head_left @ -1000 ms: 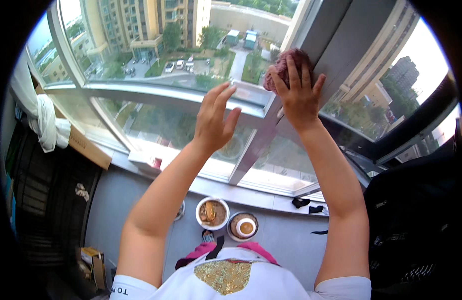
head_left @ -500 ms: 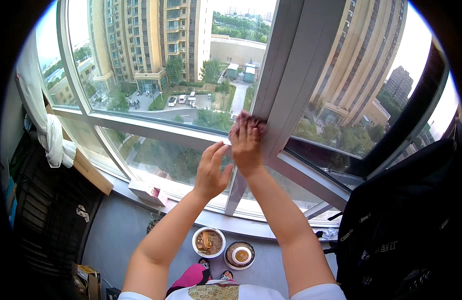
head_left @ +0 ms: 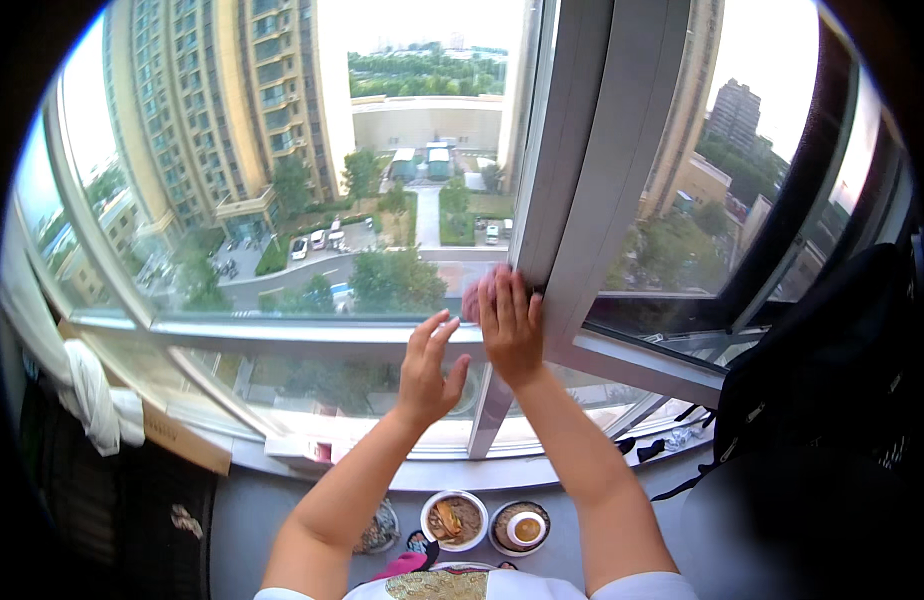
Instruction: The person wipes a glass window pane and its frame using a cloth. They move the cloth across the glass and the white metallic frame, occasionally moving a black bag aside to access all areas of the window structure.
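My right hand [head_left: 513, 335] presses a wadded pinkish-purple cloth [head_left: 472, 301] flat on the inside of the window glass, in the corner beside the thick grey upright post [head_left: 554, 200]. Its fingers point up and lie over the cloth, which peeks out at their left edge. Just to the left, my left hand [head_left: 429, 372] is held up in front of the horizontal window rail [head_left: 332, 340]. That hand is open, fingers apart, with nothing in it; whether it touches the rail I cannot tell.
Below on the grey floor stand a white bowl [head_left: 424, 522] with brown contents and a potted container [head_left: 499, 540] bearing a white cup [head_left: 525, 519]. A black bag [head_left: 782, 400] hangs at right. White fabric [head_left: 97, 395] drapes at left above a cardboard piece [head_left: 187, 440].
The view has turned a little to the right. My right hand and the cloth have shifted slightly along the glass beside the post. My left hand stays open near it.
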The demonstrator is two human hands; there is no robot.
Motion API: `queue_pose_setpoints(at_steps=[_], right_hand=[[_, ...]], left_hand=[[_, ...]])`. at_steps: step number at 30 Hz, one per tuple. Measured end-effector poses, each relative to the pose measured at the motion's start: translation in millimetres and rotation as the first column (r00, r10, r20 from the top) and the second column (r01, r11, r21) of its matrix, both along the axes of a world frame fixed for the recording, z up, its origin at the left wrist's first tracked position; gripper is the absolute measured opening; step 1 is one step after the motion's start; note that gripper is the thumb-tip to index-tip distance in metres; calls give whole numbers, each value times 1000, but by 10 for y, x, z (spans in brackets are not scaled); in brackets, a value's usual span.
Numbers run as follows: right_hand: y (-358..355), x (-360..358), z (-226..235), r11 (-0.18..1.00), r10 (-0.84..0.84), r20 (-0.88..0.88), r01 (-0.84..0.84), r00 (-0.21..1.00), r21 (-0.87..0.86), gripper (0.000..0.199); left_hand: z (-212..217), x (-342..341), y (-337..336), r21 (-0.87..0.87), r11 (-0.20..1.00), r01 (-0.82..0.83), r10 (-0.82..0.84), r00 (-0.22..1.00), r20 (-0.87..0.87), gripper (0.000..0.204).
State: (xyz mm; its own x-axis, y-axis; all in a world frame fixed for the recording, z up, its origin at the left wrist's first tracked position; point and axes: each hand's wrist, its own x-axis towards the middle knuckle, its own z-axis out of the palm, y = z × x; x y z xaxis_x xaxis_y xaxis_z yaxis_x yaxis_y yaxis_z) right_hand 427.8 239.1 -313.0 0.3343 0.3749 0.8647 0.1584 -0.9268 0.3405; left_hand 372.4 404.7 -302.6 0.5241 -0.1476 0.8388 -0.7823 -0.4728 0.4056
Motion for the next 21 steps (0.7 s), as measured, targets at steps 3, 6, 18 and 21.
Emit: queue_pose_setpoints(at_steps=[3,6,18,21], right_hand=[[-14,-106,-416,993,113,-67,-110,991,41,36],[31,-277,-7,938,297,-54,-281,953,206,32],[132,42,1180,974,-140,112,117,984,195,52],[222,-196,511,965,-148,-55,156,987,211,49]], left_hand=[[0,112,70,27,995,97,-96,995,-27,53],[24,240,143,-43,991,124,-124,992,20,52],[42,127,-242,-185,967,176,-174,984,30,47],[-4,45,-173,-170,974,150,-146,989,36,48]])
